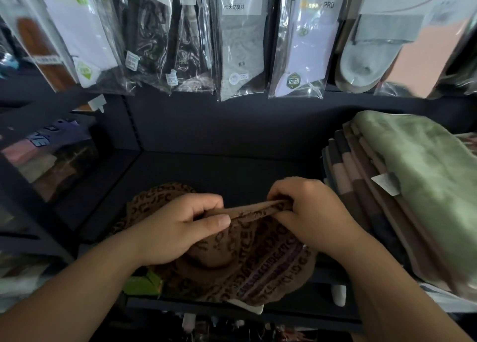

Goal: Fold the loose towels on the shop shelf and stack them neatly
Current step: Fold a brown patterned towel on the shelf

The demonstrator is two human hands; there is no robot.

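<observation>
Together — towel (258,272), left hand (178,228), right hand (309,212)

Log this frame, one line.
phase: folding | left hand: pinches brown lettered towel edge | right hand: pinches same edge | folded towel stack: at right

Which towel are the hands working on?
The brown letter-patterned towel: the left hand and right hand pinch its raised edge. The green towel lies untouched atop the folded stack at right.
</observation>
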